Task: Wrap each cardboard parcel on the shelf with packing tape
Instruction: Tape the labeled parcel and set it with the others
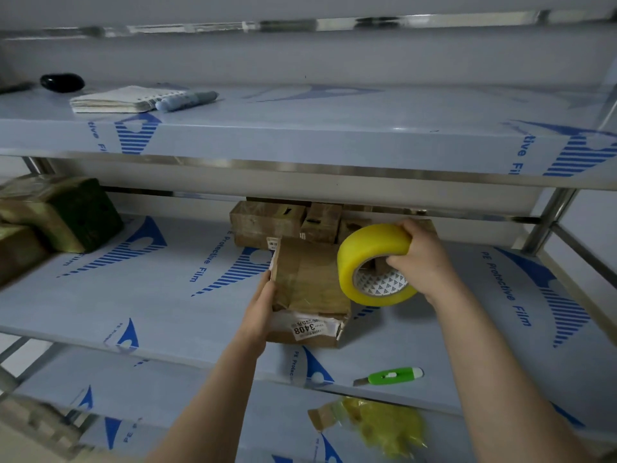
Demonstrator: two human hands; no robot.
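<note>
A cardboard parcel with a white label reading 3408 lies on the middle shelf. My left hand presses flat against the parcel's left side, fingers straight. Just to the parcel's right, my right hand grips a yellow roll of packing tape, thumb hooked into its core and fingers over the top. The roll is held at the parcel's right edge. Behind it stand several more cardboard parcels at the back of the shelf.
A green utility knife lies near the shelf's front edge. Crumpled yellow tape scraps lie on the lower shelf. Taped boxes sit at the left. The upper shelf holds a notebook, a marker and a black object.
</note>
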